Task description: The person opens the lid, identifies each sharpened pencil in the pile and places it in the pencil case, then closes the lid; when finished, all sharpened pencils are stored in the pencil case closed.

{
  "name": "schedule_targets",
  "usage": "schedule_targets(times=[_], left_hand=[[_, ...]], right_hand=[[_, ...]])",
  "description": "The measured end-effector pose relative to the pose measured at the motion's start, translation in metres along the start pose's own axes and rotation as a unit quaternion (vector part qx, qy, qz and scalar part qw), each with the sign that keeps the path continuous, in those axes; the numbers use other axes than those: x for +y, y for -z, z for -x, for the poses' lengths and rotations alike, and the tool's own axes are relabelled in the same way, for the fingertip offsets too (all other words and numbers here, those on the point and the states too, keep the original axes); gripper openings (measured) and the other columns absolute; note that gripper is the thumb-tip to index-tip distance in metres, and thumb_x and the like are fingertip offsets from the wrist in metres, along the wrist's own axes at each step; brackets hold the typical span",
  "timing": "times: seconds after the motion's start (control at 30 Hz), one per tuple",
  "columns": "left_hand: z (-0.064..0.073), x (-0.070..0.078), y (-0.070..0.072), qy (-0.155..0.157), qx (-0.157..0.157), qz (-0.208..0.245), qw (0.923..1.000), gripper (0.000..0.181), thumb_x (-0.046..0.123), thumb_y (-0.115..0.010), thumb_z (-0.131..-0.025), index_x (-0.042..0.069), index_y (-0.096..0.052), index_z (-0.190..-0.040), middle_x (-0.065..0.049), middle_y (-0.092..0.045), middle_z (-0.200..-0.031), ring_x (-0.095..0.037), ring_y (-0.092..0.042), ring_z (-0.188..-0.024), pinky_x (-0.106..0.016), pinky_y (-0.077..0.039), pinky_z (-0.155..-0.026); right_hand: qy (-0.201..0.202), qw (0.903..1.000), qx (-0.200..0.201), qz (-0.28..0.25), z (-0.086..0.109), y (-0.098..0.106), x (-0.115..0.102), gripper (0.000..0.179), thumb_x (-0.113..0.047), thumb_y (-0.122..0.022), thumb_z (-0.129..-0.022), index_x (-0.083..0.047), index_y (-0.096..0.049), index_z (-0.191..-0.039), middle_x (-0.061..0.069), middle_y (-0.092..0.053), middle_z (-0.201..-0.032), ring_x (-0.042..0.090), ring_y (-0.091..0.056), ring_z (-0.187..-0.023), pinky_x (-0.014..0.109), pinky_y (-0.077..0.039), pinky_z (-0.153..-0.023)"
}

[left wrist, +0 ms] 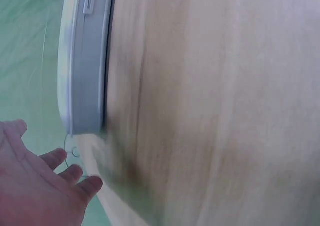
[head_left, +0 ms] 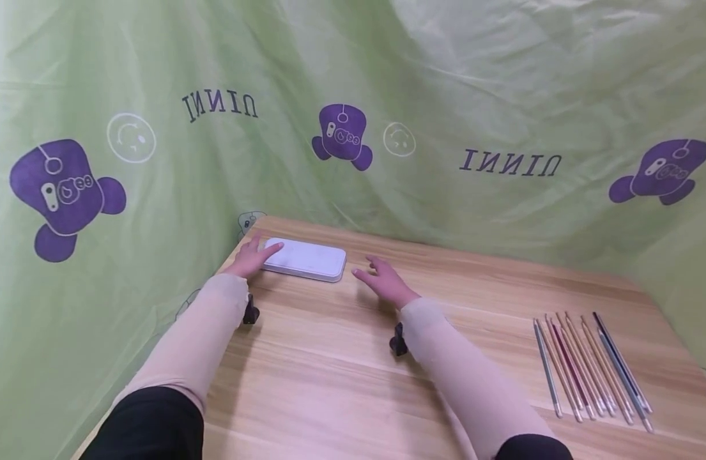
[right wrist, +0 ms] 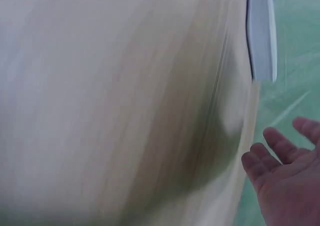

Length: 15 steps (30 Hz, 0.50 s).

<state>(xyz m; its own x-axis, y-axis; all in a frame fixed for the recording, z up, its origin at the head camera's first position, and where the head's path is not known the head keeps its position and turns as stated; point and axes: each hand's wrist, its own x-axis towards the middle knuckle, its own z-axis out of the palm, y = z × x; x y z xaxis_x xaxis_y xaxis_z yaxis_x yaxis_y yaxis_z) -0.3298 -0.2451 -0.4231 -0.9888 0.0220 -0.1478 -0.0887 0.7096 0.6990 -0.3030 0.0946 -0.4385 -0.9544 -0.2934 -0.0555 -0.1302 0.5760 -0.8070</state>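
A flat white case with rounded corners (head_left: 306,258) lies near the far left corner of the wooden table (head_left: 306,358). In the left wrist view its grey side wall (left wrist: 89,70) shows a small catch near the top. My left hand (head_left: 251,258) is at the case's left end, thumb overlapping its top in the head view, fingers spread. To the right of the case, my right hand (head_left: 387,283) hovers over the table with its fingers apart and nothing in them. In the right wrist view, those fingers (right wrist: 280,148) stand below the case's end (right wrist: 262,35).
Several pencils (head_left: 588,364) lie side by side at the table's right. A green curtain (head_left: 422,204) with purple cartoon prints hangs behind the table and along its left side. Each sleeved forearm has a small black wrist mount (head_left: 397,340).
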Motion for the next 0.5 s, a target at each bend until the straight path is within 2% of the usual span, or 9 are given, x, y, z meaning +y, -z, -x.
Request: schedule_targets(times=[0.17, 0.27, 0.33, 0.43, 0.5], left_hand=[[-0.003, -0.003, 0.001, 0.002, 0.014, 0.083, 0.9964, 0.091, 0.053, -0.042, -0.107, 0.002, 0.008, -0.164, -0.030, 0.000, -0.168, -0.045, -0.004, -0.155, -0.054, -0.006, -0.125], [-0.005, -0.001, -0.004, 0.002, 0.017, 0.114, 0.9934, 0.088, 0.050, -0.042, -0.107, -0.001, 0.003, -0.163, -0.029, -0.005, -0.168, -0.043, -0.007, -0.155, -0.051, -0.007, -0.125], [-0.005, 0.000, -0.010, 0.013, 0.016, 0.149, 0.9887, 0.086, 0.047, -0.044, -0.108, -0.003, -0.001, -0.163, -0.027, -0.006, -0.169, -0.041, -0.006, -0.156, -0.049, -0.006, -0.126], [-0.004, -0.001, -0.019, 0.035, 0.023, 0.192, 0.9805, 0.080, 0.041, -0.044, -0.109, -0.006, -0.007, -0.162, -0.024, -0.007, -0.170, -0.038, -0.004, -0.157, -0.047, -0.006, -0.126], [-0.001, -0.002, -0.024, 0.049, 0.035, 0.212, 0.9754, 0.077, 0.037, -0.045, -0.109, -0.008, -0.011, -0.161, -0.025, -0.011, -0.169, -0.039, -0.008, -0.156, -0.046, -0.008, -0.126]], right_hand=[[-0.024, 0.9957, 0.047, -0.077, -0.013, -0.022, -0.012, 0.071, -0.035, -0.066, -0.100, 0.006, -0.042, -0.152, 0.029, -0.051, -0.147, 0.041, -0.050, -0.136, 0.048, -0.041, -0.113], [-0.049, 0.9860, 0.074, -0.141, -0.018, -0.037, -0.015, 0.066, -0.029, -0.068, -0.100, 0.009, -0.045, -0.149, 0.027, -0.054, -0.144, 0.039, -0.052, -0.134, 0.044, -0.042, -0.113], [-0.064, 0.9791, 0.084, -0.174, -0.019, -0.046, -0.017, 0.063, -0.023, -0.068, -0.100, 0.009, -0.046, -0.149, 0.026, -0.055, -0.144, 0.038, -0.051, -0.135, 0.042, -0.040, -0.114], [-0.078, 0.9728, 0.091, -0.198, -0.016, -0.055, -0.020, 0.057, -0.016, -0.066, -0.101, 0.009, -0.047, -0.149, 0.025, -0.056, -0.144, 0.036, -0.051, -0.137, 0.041, -0.038, -0.115], [-0.083, 0.9735, 0.097, -0.190, -0.012, -0.056, -0.022, 0.054, -0.015, -0.065, -0.101, 0.009, -0.049, -0.147, 0.024, -0.058, -0.141, 0.034, -0.053, -0.134, 0.041, -0.041, -0.114]])
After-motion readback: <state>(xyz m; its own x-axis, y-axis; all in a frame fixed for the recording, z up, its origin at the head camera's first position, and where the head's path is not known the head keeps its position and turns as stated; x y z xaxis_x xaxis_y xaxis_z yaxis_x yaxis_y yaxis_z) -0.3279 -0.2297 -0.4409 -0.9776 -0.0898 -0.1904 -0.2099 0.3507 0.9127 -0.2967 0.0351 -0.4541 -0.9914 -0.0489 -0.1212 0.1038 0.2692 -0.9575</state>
